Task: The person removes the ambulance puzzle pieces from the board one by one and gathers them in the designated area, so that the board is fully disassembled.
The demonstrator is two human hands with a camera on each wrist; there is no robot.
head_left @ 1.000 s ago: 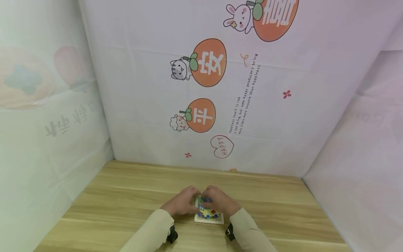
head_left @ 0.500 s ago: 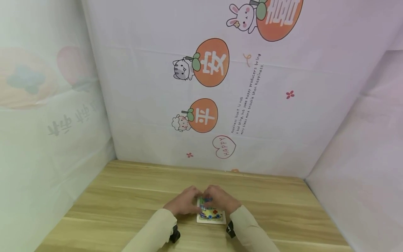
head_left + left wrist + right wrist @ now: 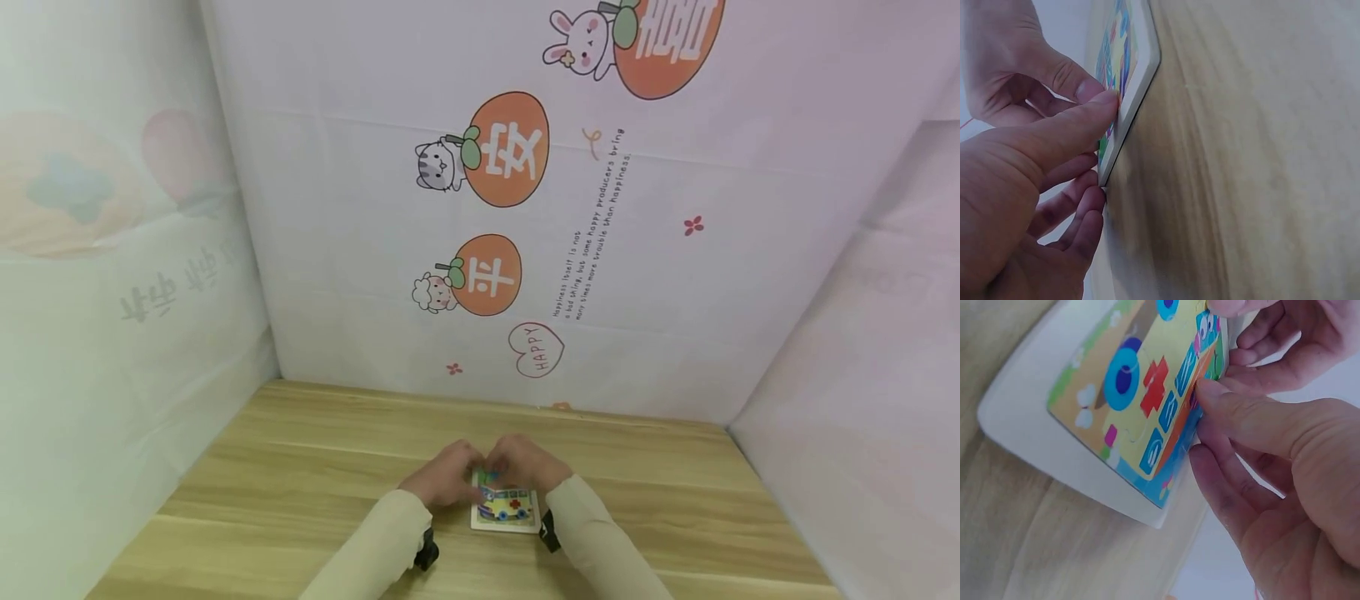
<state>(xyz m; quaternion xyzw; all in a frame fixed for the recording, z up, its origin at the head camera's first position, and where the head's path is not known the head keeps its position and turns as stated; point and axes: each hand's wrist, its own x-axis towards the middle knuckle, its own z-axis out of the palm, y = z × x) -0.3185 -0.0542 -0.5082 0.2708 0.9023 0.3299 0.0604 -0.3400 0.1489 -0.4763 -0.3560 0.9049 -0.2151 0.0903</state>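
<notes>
A jigsaw puzzle (image 3: 504, 510) lies on the table in a white-edged board (image 3: 1029, 444). Its picture is a yellow ambulance with a red cross and blue wheels. At its left and far side, my left hand (image 3: 450, 475) holds it with the thumb on the top near the edge and fingers at the far rim. My right hand (image 3: 1291, 450) reaches over the far edge, its thumb on the picture by the ambulance's roof and its fingers bent at the rim. Whether a loose piece sits beneath that thumb is hidden.
The wood-grain table (image 3: 315, 467) runs around the board on all sides. A white printed cloth (image 3: 360, 208) stands as a wall behind it, with pale cloth walls at left and right. Dark wrist cameras (image 3: 426, 550) show below both sleeves.
My right hand has lifted a little away toward the back, uncovering the ambulance's window row. The left hand stays at the left edge. The whole head view has shifted slightly.
</notes>
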